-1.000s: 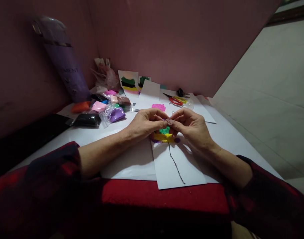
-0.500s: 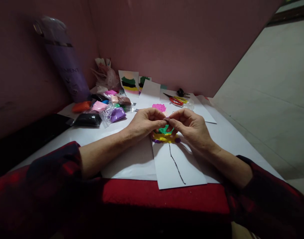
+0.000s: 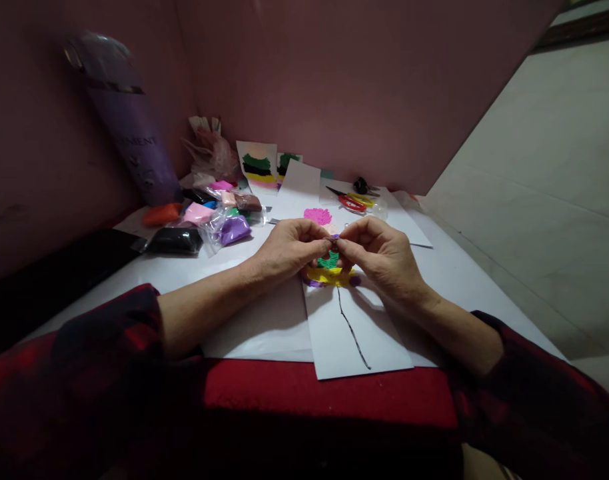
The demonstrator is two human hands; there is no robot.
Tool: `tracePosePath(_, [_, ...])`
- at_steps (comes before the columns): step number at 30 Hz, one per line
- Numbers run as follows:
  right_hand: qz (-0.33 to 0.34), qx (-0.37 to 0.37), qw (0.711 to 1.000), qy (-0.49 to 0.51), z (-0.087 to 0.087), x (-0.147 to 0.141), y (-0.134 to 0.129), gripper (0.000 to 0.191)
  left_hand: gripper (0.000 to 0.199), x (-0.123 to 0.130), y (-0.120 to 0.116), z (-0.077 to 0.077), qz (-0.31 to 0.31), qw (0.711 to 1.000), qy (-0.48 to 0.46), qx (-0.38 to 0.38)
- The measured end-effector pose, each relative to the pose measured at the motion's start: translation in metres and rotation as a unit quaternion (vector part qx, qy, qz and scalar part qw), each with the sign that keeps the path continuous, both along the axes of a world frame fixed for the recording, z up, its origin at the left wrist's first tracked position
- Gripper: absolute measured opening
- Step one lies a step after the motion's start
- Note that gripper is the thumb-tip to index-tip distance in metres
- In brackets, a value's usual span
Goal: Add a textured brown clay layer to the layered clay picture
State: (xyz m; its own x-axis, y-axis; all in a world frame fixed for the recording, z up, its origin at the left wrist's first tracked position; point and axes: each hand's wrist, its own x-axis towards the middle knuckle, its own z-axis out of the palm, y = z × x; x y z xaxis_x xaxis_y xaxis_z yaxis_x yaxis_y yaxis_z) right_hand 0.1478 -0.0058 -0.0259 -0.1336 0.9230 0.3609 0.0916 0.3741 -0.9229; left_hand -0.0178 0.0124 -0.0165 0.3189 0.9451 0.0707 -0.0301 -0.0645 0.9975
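Note:
Both hands meet over a white sheet (image 3: 339, 340) bearing a thin black line and coloured clay. My left hand (image 3: 297, 248) is pinched, thumb against fingers, on a small dark brownish piece (image 3: 334, 244). The same piece is pinched from the other side by my right hand (image 3: 377, 252). A bit of purple shows at its top. Below the fingertips lie green clay (image 3: 328, 260) and a yellow band (image 3: 329, 276) with purple at both ends. Pink clay (image 3: 318, 216) shows just beyond the left hand. The fingers hide part of the clay on the sheet.
Bagged clay, including a purple pack (image 3: 235, 230) and a black pack (image 3: 175, 241), lies at the left. Behind it leans a purple bottle-shaped container (image 3: 134, 140). Red-handled scissors (image 3: 352, 203) rest at the back. Painted cards (image 3: 257, 167) stand near the wall.
The fingertips have shifted slightly around the small piece, and a little more purple shows between them. Both hands stay in nearly the same place.

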Motion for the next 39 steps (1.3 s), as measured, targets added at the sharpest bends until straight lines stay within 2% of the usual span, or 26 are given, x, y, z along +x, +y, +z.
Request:
tracePosePath(4, [-0.077,-0.016,0.996,0.032,-0.001,0.004,0.005,0.012,0.007,-0.001,0.001,0.0,0.066,0.998,-0.023,-0.011])
tracePosePath(7, [-0.085,-0.03,0.994,0.061,-0.004,0.007,0.01,0.013,0.003,-0.005,0.003,-0.003,0.09,0.994,-0.053,-0.022])
tracePosePath(16, [0.004,-0.038,0.998,0.055,-0.004,0.005,0.006,0.027,0.017,-0.005,0.003,-0.006,0.021,0.996,-0.084,-0.034])
tracePosePath(21, [0.048,-0.032,0.997,0.047,-0.005,0.005,0.006,0.028,0.019,-0.004,0.002,-0.006,-0.02,0.998,-0.056,-0.039])
tracePosePath(26, [0.031,-0.039,0.998,0.025,-0.006,0.004,0.005,0.026,0.018,-0.005,0.003,-0.007,-0.017,0.998,-0.05,-0.016])
tracePosePath(31, [0.014,-0.007,1.0,0.011,-0.002,0.003,0.003,0.015,0.013,-0.005,0.003,-0.006,-0.032,0.998,-0.057,-0.013])
tracePosePath(35, [0.017,0.006,1.0,-0.006,-0.002,0.002,0.003,0.013,0.008,-0.002,0.001,-0.002,-0.016,0.999,-0.025,-0.019])
tracePosePath(39, [-0.016,0.015,1.0,-0.011,-0.002,0.001,0.002,0.012,0.01,0.001,-0.002,0.002,-0.004,1.0,0.012,-0.011])
